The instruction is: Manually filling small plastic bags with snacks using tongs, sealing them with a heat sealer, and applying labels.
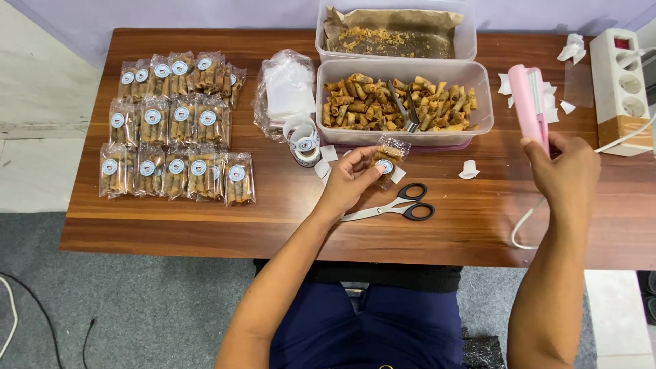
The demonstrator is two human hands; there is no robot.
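- The small clear snack packet [387,160], filled with fried rolls and bearing a round blue-and-white sticker, is pinched in the left hand [352,179], held just above the wooden table [273,198] in front of the near container.
- The right hand [567,167] is closed around the lower end of the pink handheld heat sealer [529,106], which points away from the person; its white cord [526,229] trails off the table's near edge.
- Packet and sealer are well apart. To my eye, a good seal calls for the open mouth of the packet to be flattened, free of crumbs, and laid squarely across the sealer before it is pressed.
- Black-handled scissors [403,205] lie just below the packet, next to the left hand.
- A roll of round stickers [304,142] and a bag of empty clear pouches [287,89] sit to the packet's left.
- The near plastic container [404,133] holds loose fried rolls and metal tongs [404,109]; the far container [396,31] has only crumbs on paper.
- Finished packets [174,130] lie in three rows at far left.
- A white power strip [620,82] sits at far right.
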